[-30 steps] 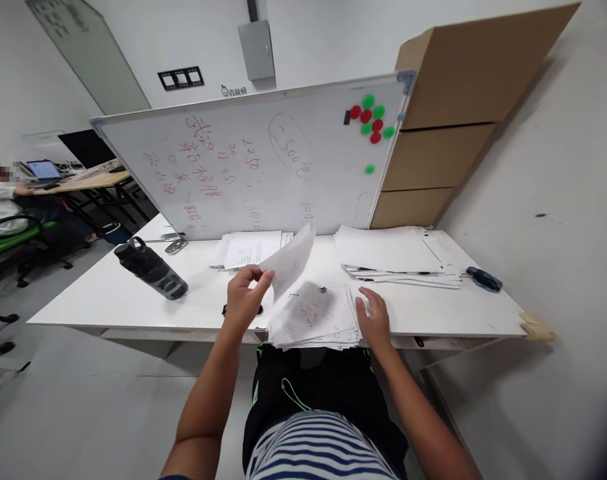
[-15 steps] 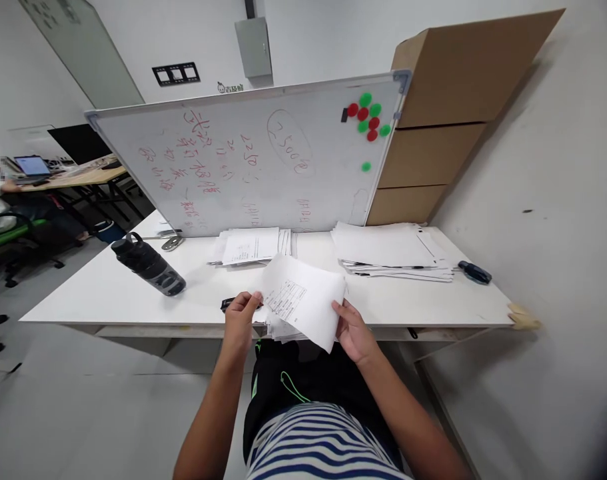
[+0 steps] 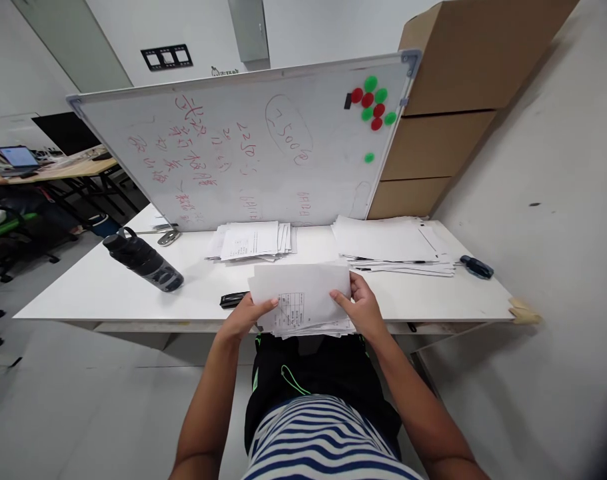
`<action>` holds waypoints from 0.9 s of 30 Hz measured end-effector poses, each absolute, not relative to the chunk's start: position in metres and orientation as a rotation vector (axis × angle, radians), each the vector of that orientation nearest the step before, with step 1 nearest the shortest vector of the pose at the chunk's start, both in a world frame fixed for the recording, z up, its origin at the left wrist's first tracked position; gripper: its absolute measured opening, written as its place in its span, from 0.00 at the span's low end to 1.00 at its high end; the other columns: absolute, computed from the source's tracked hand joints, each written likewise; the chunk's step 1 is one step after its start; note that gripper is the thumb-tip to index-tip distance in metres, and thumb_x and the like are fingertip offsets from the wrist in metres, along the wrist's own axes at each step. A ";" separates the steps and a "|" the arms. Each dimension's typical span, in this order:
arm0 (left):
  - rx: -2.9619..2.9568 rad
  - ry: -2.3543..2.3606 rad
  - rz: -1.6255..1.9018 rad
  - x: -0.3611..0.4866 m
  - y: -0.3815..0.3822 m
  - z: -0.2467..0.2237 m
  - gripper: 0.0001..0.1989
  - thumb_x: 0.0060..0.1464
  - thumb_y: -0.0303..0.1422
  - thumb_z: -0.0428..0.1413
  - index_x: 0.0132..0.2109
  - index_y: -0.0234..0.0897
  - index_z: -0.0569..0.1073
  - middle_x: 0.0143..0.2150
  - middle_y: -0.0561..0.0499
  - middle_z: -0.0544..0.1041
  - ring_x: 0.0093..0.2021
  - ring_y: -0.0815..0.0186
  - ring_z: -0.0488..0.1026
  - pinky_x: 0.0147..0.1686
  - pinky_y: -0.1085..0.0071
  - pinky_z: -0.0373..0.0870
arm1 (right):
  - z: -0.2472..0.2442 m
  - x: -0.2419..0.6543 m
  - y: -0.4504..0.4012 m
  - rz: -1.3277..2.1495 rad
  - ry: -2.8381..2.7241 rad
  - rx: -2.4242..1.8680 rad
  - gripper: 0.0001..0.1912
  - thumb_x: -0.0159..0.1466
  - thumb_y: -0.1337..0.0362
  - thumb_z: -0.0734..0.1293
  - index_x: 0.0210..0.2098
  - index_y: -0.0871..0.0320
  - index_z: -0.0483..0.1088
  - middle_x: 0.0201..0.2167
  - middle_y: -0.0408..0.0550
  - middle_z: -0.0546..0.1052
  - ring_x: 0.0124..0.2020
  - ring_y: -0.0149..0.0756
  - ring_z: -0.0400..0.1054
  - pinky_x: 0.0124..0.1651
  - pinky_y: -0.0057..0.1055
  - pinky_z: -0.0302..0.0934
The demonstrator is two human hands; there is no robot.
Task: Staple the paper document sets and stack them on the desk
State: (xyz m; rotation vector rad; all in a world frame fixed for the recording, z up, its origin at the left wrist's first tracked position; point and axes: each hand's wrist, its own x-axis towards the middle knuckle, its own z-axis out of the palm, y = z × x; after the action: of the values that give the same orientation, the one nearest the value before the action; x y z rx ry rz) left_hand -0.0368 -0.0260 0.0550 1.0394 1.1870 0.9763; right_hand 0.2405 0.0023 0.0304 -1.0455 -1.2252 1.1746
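Printed paper sheets are held at the table's front edge, with a small printed table facing me. My left hand grips their left side, thumb on top and fingers underneath. On the right side my right hand holds them the same way, thumb over the face. More sheets show beneath, at the lower edge; how many are in my grasp I cannot tell. A black stapler-like object lies just left of the sheets, beside my left hand.
Behind the sheets lie a left paper stack and a larger right paper stack. A dark bottle stands on the left. A whiteboard and cardboard boxes rise at the back. A dark blue object lies far right.
The lifted, curled sheet has come down level over the other papers. My left hand has moved onto its left side, and my right hand has shifted slightly up and right. The view has tilted downward.
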 end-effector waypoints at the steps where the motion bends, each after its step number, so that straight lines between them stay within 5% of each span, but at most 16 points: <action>1: 1.066 1.206 0.966 -0.034 -0.025 0.056 0.28 0.47 0.44 0.66 0.54 0.37 0.76 0.56 0.42 0.77 0.56 0.50 0.73 0.54 0.57 0.70 | 0.030 0.239 0.003 1.130 -1.226 -1.059 0.32 0.57 0.55 0.74 0.58 0.51 0.64 0.54 0.53 0.75 0.53 0.46 0.70 0.52 0.41 0.67; 6: 1.166 1.282 1.091 -0.020 -0.023 0.054 0.25 0.49 0.45 0.64 0.50 0.34 0.78 0.51 0.42 0.80 0.51 0.53 0.76 0.51 0.58 0.72 | 0.025 0.237 0.006 1.055 -1.223 -1.001 0.31 0.57 0.55 0.74 0.57 0.52 0.63 0.52 0.53 0.74 0.50 0.44 0.71 0.49 0.39 0.68; 12: 1.347 1.420 1.197 -0.016 -0.017 0.041 0.22 0.51 0.47 0.62 0.46 0.36 0.79 0.47 0.45 0.81 0.49 0.54 0.76 0.50 0.59 0.73 | 0.006 0.241 0.010 0.973 -1.169 -1.017 0.11 0.61 0.55 0.70 0.35 0.55 0.69 0.31 0.44 0.74 0.36 0.37 0.70 0.42 0.34 0.65; 27: 1.073 1.428 1.320 -0.003 -0.012 0.004 0.22 0.44 0.45 0.66 0.44 0.37 0.79 0.45 0.46 0.82 0.51 0.51 0.75 0.54 0.53 0.71 | -0.015 0.217 -0.015 0.704 -1.375 -1.322 0.11 0.64 0.53 0.64 0.37 0.53 0.70 0.32 0.46 0.73 0.36 0.40 0.66 0.42 0.35 0.62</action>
State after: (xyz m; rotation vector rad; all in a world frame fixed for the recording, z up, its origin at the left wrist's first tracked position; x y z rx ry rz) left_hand -0.0031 -0.0120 0.0042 1.0725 1.4282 1.3195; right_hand 0.2173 -0.0155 -0.0152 -1.3218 -1.3745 0.7036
